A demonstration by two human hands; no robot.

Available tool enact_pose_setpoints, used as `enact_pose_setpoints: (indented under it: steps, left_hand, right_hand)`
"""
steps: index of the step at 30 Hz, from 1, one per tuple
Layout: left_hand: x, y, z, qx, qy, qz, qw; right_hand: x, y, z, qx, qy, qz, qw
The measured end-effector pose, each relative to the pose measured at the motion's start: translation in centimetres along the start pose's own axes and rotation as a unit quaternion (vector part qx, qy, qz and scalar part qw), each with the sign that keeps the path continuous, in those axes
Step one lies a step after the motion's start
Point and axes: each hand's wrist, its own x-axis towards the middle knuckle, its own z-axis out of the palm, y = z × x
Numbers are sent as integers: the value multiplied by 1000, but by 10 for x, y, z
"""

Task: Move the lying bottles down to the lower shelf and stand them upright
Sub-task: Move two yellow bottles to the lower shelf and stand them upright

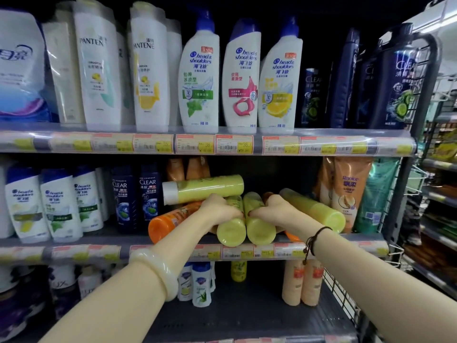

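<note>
White Pantene bottles (99, 65) and Head & Shoulders pump bottles (199, 75) stand upright on the top shelf (210, 144) — dark Clear bottles (395, 80) beside them

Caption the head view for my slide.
Both hands, left and right, grip two lying yellow-green plastic bottles on the middle shelf.

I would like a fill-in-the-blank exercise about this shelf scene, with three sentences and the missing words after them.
1. The left hand and right hand reach into the pile of lying bottles on the ____ shelf.
2. The lying bottle under the left forearm has the colour ____.
3. On the lower shelf, one yellow-green bottle already stands ____.

Missing words: middle; orange; upright
</note>
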Motion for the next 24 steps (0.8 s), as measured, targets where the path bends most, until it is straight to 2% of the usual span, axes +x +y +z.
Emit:
enact_pose_setpoints:
  steps: [5, 8, 18, 24]
  left_hand:
    - [-5, 1, 3, 5, -2, -6, 1000]
    - [-5, -4, 9, -39, -9, 13, 999]
    - [-5, -15, 23, -156, 30, 20, 987]
    - [-13, -18, 28, -220, 50, 21, 974]
  right_hand:
    - [-11, -2, -4, 36, -22, 33, 999]
    - [-9, -2, 2, 25, 12, 43, 999]
    - [-9, 17, 22, 141, 115, 48, 982]
    - [-20, 24, 25, 195, 130, 30, 972]
